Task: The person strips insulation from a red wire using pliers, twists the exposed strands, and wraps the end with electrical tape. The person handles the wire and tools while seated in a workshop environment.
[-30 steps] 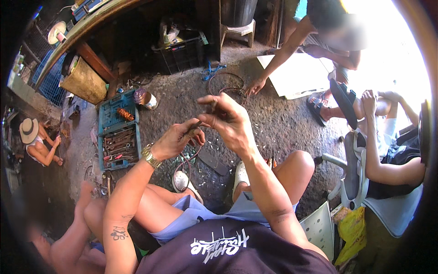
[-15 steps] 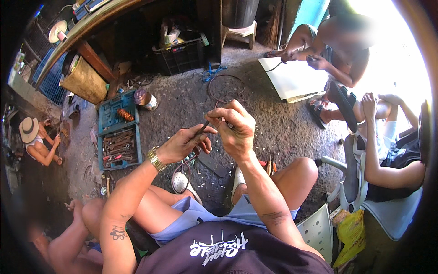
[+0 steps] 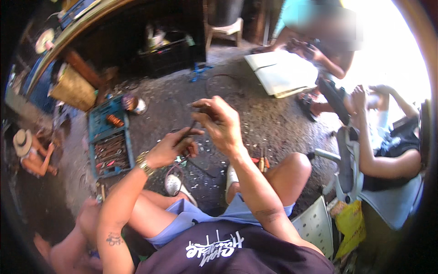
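My left hand, with a gold watch at the wrist, is closed round a thin dark cord in front of my knees. The cord rises from its fingers toward my right hand, whose thumb and curled fingers close on its upper part. Motion blur hides the exact tip. A reddish-brown length of cord hangs in a loop by my left shoe. Farther off, a faint loop of cord lies on the floor.
At left lies an open blue tool case with several wrenches and a copper coil, beside a can. Hand tools lie by my right knee. A white panel and two people are at right; others sit at left.
My view has shifted, so the surroundings sit farther left. My right hand has turned, its fingers pointing more to the left. At far right, the other person's hands have moved closer together.
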The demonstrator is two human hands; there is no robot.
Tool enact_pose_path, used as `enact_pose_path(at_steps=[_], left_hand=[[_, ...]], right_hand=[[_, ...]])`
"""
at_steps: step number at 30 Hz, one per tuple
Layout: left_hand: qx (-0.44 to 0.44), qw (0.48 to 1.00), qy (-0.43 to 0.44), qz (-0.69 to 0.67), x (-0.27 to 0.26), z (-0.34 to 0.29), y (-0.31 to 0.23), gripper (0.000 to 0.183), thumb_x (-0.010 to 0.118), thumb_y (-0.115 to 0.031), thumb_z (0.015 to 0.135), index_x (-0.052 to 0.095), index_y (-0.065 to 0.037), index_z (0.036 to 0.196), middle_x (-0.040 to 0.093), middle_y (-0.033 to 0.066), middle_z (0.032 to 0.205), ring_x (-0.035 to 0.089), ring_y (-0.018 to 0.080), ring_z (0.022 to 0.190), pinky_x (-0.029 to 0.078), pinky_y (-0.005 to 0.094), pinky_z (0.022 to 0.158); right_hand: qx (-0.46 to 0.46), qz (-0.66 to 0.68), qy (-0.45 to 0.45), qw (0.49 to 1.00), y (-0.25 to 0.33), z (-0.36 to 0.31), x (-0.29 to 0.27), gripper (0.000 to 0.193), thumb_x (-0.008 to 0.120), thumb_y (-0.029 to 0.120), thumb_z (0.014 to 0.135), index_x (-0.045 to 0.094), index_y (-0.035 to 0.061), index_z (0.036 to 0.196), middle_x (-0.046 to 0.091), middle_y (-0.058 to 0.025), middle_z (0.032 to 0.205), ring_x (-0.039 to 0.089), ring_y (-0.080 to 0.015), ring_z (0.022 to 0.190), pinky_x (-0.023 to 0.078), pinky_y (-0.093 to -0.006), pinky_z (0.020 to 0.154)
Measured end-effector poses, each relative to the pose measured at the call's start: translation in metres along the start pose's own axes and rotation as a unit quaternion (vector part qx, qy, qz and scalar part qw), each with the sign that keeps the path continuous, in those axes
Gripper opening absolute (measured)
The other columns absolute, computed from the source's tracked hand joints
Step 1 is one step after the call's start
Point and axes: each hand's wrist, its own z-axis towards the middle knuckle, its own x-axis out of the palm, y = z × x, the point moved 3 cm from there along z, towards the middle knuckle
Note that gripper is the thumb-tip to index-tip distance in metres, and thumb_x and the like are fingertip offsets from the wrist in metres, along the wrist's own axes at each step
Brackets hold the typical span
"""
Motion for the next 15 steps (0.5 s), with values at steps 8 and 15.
enact_pose_path(at_steps=[8, 15], left_hand=[[-0.068, 0.997, 0.038, 0.029, 0.006, -0.005, -0.007, 0.031, 0.051, -0.017, 0.107, 0.062, -0.004, 0.133, 0.065, 0.0023, 0.088, 0.064, 0.0116, 0.079, 0.052, 0.0297, 0.074], [-0.065, 0.997, 0.020, 0.029, 0.014, -0.005, -0.019, 0.034, 0.050, -0.025, 0.109, 0.060, -0.004, 0.134, 0.057, -0.0030, 0.079, 0.055, 0.0083, 0.071, 0.045, 0.0254, 0.064]], right_hand=[[0.257, 0.362, 0.006, 0.896, -0.025, -0.019, -0.024, 0.033, 0.074, 0.020, 0.096, 0.069, 0.0033, 0.124, 0.072, -0.0036, 0.094, 0.064, -0.0085, 0.079, 0.054, -0.0252, 0.073], [0.257, 0.277, -0.010, 0.926, -0.032, -0.025, -0.037, 0.032, 0.070, 0.020, 0.099, 0.068, 0.0003, 0.124, 0.074, -0.0084, 0.096, 0.065, -0.0109, 0.078, 0.055, -0.0292, 0.071]])
